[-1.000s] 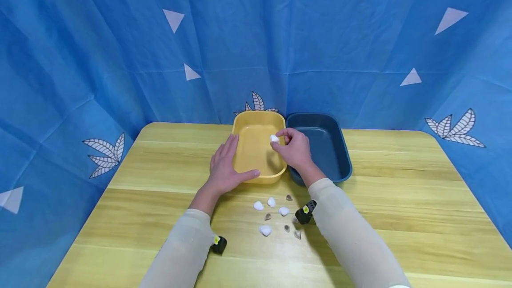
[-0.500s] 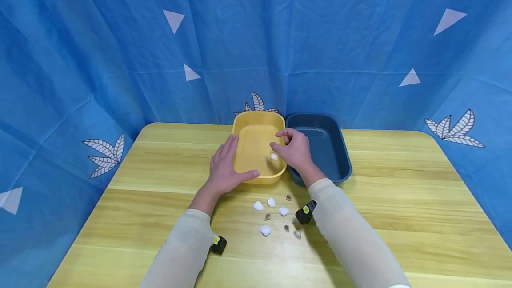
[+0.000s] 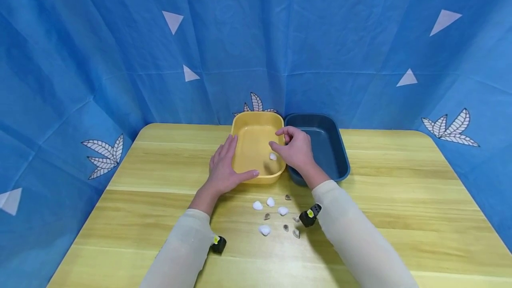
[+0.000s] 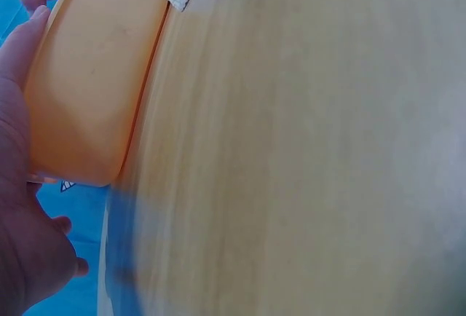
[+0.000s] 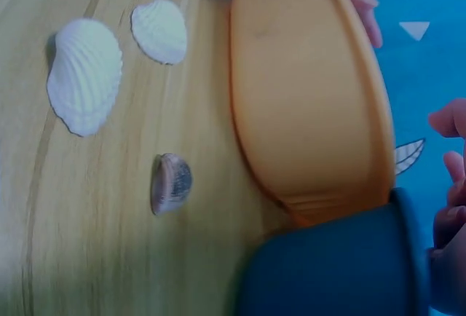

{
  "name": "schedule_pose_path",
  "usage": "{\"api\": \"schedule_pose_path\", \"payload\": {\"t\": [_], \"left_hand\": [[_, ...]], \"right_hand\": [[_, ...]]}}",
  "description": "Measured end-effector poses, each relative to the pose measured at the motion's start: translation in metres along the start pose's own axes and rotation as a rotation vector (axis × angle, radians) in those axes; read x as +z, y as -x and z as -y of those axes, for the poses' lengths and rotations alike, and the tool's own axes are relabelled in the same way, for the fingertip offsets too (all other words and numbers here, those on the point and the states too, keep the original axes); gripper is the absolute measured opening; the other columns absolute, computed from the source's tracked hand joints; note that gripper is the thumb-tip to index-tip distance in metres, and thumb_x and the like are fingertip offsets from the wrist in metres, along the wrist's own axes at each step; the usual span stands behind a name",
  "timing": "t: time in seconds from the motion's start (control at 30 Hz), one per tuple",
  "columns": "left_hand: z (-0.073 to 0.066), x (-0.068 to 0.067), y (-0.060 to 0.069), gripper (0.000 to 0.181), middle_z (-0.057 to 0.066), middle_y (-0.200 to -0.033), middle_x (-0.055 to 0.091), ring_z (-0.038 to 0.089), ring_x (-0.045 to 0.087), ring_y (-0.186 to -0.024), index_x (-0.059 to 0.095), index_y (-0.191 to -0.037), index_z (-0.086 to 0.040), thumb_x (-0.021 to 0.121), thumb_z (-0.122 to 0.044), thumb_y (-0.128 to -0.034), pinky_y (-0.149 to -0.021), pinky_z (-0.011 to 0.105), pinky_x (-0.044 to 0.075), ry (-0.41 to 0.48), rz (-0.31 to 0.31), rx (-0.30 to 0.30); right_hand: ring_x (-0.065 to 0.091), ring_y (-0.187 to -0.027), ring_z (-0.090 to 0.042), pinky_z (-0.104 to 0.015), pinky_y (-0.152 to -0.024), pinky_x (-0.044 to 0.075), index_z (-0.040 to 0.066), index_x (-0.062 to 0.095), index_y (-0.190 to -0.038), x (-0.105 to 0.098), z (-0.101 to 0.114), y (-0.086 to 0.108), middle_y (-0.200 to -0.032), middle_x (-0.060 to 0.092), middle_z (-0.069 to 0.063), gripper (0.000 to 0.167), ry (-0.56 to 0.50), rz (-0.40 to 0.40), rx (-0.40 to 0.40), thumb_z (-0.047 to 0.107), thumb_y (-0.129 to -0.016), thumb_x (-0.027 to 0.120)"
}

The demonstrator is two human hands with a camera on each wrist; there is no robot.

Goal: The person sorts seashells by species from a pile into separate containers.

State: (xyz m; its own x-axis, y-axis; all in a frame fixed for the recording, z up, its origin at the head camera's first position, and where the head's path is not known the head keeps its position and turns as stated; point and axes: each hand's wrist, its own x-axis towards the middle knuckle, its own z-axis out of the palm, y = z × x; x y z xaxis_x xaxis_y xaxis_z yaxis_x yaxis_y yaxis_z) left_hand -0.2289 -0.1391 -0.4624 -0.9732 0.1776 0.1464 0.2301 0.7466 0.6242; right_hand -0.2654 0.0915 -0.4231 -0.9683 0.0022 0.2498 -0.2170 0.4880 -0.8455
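from my remote seat i see one white shell (image 3: 273,156) lying in the yellow tray (image 3: 254,146), toward its near right side. the blue tray (image 3: 326,146) stands just beside it on my right, partly covered by my right hand (image 3: 297,148). that hand hangs over the rims where the trays meet, thumb and forefinger bent, with a narrow gap between their tips. my left hand (image 3: 223,170) is spread wide, thumb at the yellow tray's near rim and fingers along its left wall. four white shells (image 3: 264,230) and five brown shells (image 3: 286,227) lie scattered on the table (image 3: 400,190). a second ago the right fingers pinched the white shell; now it is down in the tray, while my left hand keeps its place.
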Motion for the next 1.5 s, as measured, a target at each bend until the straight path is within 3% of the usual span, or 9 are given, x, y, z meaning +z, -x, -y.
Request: {"api": "schedule_pose_path", "payload": {"t": [0.2, 0.5, 0.7, 1.23, 1.5], "left_hand": [[0.001, 0.0, 0.0, 0.12, 0.0, -0.167, 0.003, 0.04, 0.01, -0.148, 0.007, -0.163, -0.022, 0.077, -0.065, -0.075, -0.114, 0.062, 0.005, 0.004, -0.011, 0.006], [0.007, 0.001, -0.002, 0.122, -0.003, -0.167, 0.001, 0.039, 0.009, -0.148, 0.004, -0.162, -0.026, 0.07, -0.076, -0.0725, -0.114, 0.06, 0.004, -0.006, -0.002, -0.003], [0.009, -0.001, -0.001, 0.122, -0.003, -0.167, 0.001, 0.038, 0.01, -0.148, 0.005, -0.163, -0.025, 0.07, -0.076, -0.0723, -0.114, 0.06, 0.005, -0.01, -0.013, -0.011], [0.005, 0.002, -0.001, 0.122, -0.002, -0.167, 0.002, 0.038, 0.01, -0.149, 0.008, -0.163, -0.022, 0.072, -0.074, -0.072, -0.114, 0.062, 0.005, 0.005, -0.019, -0.007], [0.002, 0.002, -0.001, 0.122, -0.002, -0.167, 0.003, 0.039, 0.01, -0.148, 0.008, -0.163, -0.023, 0.074, -0.071, -0.0724, -0.113, 0.064, 0.006, 0.004, -0.014, -0.003]], "right_hand": [[0.043, -0.066, -0.026, -0.035, -0.059, 0.035, 0.01, 0.068, -0.102, -0.011, 0.013, 0.008, -0.082, 0.05, -0.021, 0.027, -0.001, 0.017, -0.04, 0.022, -0.083, 0.083], [0.042, -0.064, -0.024, -0.035, -0.059, 0.035, 0.009, 0.069, -0.099, -0.027, 0.024, 0.024, -0.075, 0.046, -0.011, 0.029, 0.013, 0.015, -0.158, 0.02, -0.079, 0.086], [0.043, -0.066, -0.022, -0.035, -0.06, 0.036, 0.01, 0.068, -0.099, -0.033, 0.029, 0.038, -0.075, 0.046, -0.005, 0.031, 0.037, 0.044, -0.174, 0.022, -0.078, 0.087], [0.044, -0.067, -0.02, -0.033, -0.06, 0.035, 0.008, 0.07, -0.094, -0.042, 0.017, 0.082, -0.073, 0.047, -0.009, 0.028, 0.036, 0.05, -0.219, 0.015, -0.074, 0.089], [0.049, -0.069, -0.03, -0.031, -0.062, 0.037, 0.014, 0.07, -0.091, -0.041, 0.007, 0.104, -0.072, 0.046, -0.003, 0.027, 0.019, 0.059, -0.208, 0.012, -0.072, 0.089]]}}
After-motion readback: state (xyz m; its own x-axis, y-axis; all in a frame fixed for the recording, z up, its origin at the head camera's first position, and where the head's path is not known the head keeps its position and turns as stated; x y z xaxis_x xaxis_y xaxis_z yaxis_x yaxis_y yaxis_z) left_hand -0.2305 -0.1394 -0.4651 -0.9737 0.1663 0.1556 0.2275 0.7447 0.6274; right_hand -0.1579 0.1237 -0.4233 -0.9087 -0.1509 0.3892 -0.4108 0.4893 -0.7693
